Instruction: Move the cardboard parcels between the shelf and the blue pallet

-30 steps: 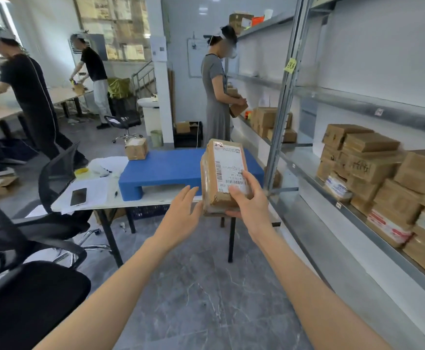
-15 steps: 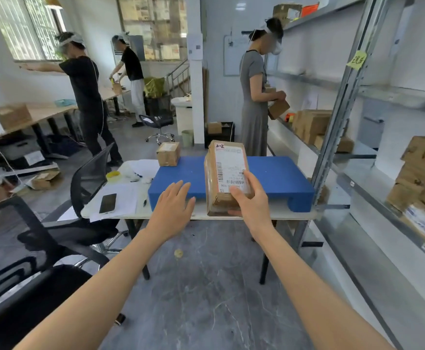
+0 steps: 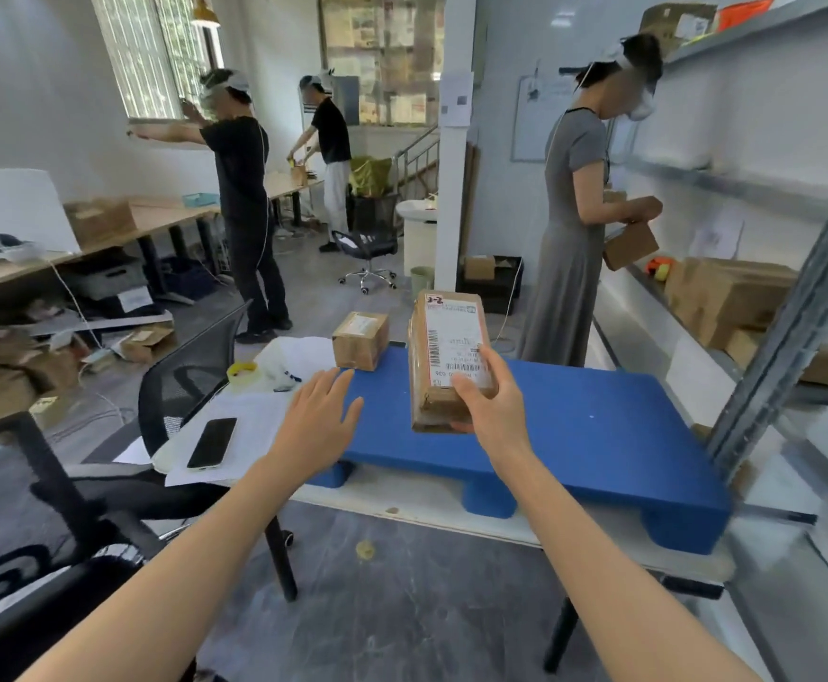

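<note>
My right hand [image 3: 488,406] grips a cardboard parcel [image 3: 444,347] with a white shipping label, holding it upright above the blue pallet [image 3: 599,435]. My left hand [image 3: 321,418] hovers with fingers spread over the pallet's left end, holding nothing. A smaller cardboard parcel [image 3: 360,339] sits on the pallet's far left corner. The metal shelf [image 3: 796,317] runs along the right wall with more cardboard parcels [image 3: 727,297] on it.
The pallet lies on a white table [image 3: 427,499] with a phone [image 3: 212,443], papers and a tape roll [image 3: 241,371]. A black mesh chair [image 3: 180,386] stands left. A person in a grey dress [image 3: 574,238] handles a box at the shelf; two other people work behind.
I have turned from the shelf and come closer to the table. The parcel in my right hand now hangs over the pallet, and my left hand has moved away from it.
</note>
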